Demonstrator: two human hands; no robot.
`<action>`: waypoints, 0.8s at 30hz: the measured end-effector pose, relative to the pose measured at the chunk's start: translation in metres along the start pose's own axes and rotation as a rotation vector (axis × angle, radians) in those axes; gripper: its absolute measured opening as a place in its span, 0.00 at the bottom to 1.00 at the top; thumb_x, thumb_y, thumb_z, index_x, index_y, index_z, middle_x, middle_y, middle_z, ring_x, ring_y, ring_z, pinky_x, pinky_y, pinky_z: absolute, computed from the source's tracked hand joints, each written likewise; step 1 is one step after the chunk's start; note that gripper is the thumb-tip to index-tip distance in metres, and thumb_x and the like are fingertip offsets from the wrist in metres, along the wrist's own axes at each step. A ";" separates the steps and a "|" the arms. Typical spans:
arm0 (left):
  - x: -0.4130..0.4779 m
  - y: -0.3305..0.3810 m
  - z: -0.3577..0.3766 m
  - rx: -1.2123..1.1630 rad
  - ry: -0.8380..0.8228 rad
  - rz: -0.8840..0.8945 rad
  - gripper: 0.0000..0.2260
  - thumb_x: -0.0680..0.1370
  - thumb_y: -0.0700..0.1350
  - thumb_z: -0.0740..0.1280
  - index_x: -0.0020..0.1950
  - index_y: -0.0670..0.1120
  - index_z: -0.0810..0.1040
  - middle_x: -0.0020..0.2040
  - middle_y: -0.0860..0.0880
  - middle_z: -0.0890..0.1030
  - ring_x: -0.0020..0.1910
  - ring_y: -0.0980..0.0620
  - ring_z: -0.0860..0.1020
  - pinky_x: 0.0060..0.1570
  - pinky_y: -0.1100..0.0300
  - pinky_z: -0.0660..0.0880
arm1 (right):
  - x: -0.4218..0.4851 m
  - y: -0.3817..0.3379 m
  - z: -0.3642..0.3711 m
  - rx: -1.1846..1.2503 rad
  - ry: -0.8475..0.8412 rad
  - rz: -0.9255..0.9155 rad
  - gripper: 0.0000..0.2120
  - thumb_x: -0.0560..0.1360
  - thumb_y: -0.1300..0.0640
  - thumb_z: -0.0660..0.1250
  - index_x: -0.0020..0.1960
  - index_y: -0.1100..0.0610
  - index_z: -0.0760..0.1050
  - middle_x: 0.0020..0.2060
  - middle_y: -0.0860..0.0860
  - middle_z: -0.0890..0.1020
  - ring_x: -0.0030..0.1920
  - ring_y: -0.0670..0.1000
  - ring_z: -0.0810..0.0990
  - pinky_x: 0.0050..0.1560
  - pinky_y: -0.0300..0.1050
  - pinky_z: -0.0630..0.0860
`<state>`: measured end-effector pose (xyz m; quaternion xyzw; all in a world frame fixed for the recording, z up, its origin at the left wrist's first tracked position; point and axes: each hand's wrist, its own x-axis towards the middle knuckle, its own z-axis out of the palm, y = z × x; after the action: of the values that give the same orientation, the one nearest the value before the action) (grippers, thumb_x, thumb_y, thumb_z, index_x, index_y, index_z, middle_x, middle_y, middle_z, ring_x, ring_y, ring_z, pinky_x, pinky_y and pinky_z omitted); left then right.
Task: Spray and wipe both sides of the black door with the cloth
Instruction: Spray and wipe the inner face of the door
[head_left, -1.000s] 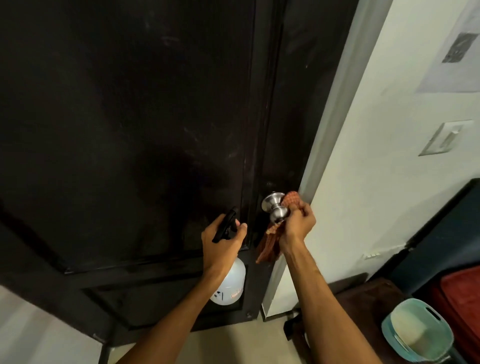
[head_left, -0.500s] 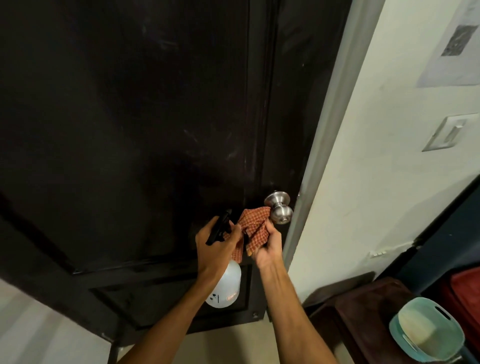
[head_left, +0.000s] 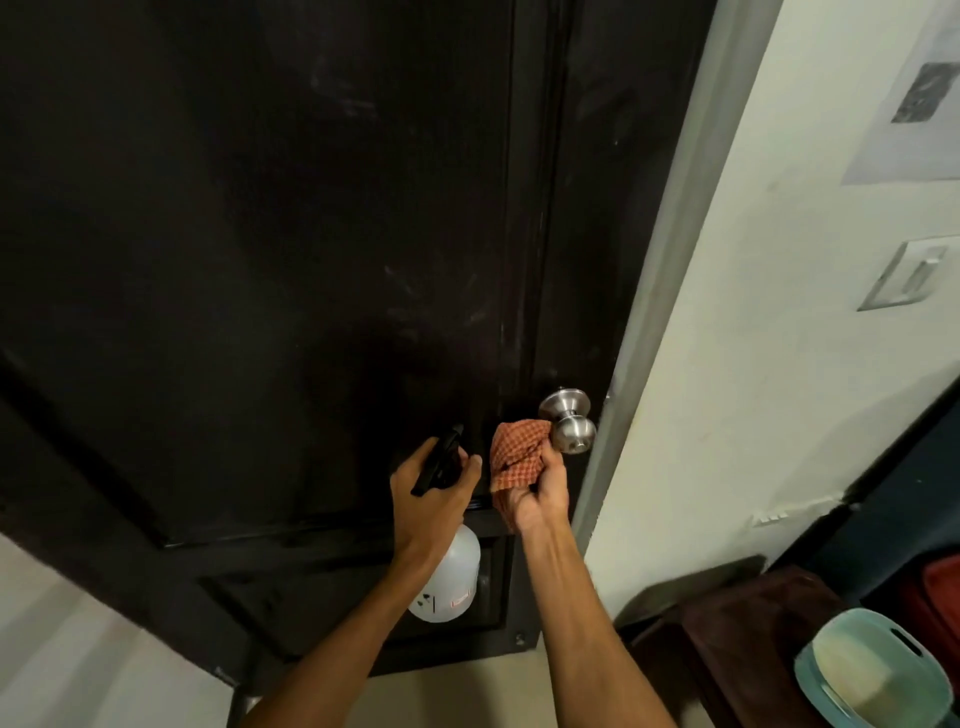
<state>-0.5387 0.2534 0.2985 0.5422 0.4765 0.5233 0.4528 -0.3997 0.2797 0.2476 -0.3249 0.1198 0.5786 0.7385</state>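
1. The black door (head_left: 260, 234) fills most of the head view, its dark panel marked with faint pale streaks and smudges
2. A silver round door knob (head_left: 569, 421) sticks out near the door's right edge, beside the grey door frame (head_left: 670, 249)
3. The left hand (head_left: 431, 499) has its fingers (head_left: 470, 465) curled round the black trigger head of a spray bottle (head_left: 449, 582), held close in front of the lower part of the door; the bottle's white body hangs below the wrist
4. The right hand (head_left: 537, 493) clutches a bunched orange checked cloth (head_left: 514, 457), fingers wrapped around it, palm turned toward the camera
5. The cloth sits just left of and below the knob; whether it touches the knob or the door cannot be told
6. The two hands are near each other, side by side, apart
7. On the white wall (head_left: 753, 364) to the right are a light switch plate (head_left: 904, 275) and a pale sheet of paper (head_left: 909, 104)
8. At the lower right stand a dark wooden piece of furniture (head_left: 753, 639) and a pale teal basket (head_left: 872, 675)
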 end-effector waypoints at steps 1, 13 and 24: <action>-0.001 -0.002 0.002 0.001 -0.012 -0.005 0.08 0.77 0.40 0.76 0.43 0.51 0.82 0.35 0.56 0.83 0.33 0.58 0.80 0.35 0.61 0.75 | -0.001 0.004 -0.002 -0.016 -0.012 -0.006 0.20 0.75 0.50 0.74 0.63 0.57 0.81 0.59 0.62 0.84 0.61 0.62 0.82 0.67 0.63 0.75; 0.004 -0.006 0.004 0.010 0.006 -0.036 0.08 0.77 0.42 0.77 0.43 0.55 0.83 0.37 0.55 0.83 0.36 0.56 0.80 0.40 0.55 0.77 | 0.015 -0.038 -0.019 -0.020 0.042 -0.016 0.29 0.71 0.59 0.70 0.72 0.61 0.74 0.64 0.64 0.80 0.65 0.64 0.79 0.69 0.64 0.72; 0.006 -0.004 0.024 -0.004 -0.019 -0.031 0.07 0.77 0.41 0.77 0.44 0.52 0.82 0.37 0.54 0.83 0.36 0.55 0.80 0.37 0.61 0.75 | -0.020 -0.067 0.045 -0.855 0.003 -0.980 0.11 0.76 0.62 0.74 0.55 0.50 0.83 0.49 0.43 0.83 0.53 0.43 0.81 0.53 0.32 0.76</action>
<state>-0.5153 0.2599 0.2944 0.5386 0.4795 0.5121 0.4666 -0.3526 0.2841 0.3157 -0.6080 -0.2823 0.1710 0.7221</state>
